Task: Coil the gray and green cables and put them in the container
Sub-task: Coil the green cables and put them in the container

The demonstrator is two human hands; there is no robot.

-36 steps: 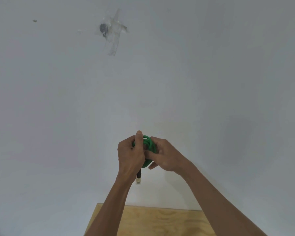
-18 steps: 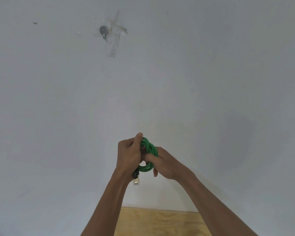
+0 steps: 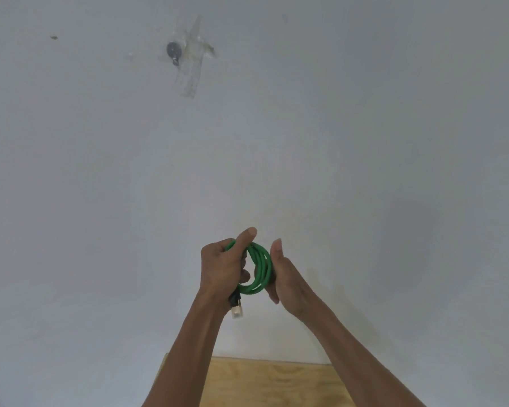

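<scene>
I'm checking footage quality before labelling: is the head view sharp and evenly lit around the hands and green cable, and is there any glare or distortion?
Head view: light is soft and even, no glare; faint shadows on the wall right of the hands. The green cable, left hand and right hand are fairly sharp. Wide-angle stretch shows toward the edges.

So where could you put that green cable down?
Only the wooden top shows at the bottom; the strip between the forearms is bare. No container is in view. Up at the cable it is crowded: left hand grips it, right hand cups it.
</scene>
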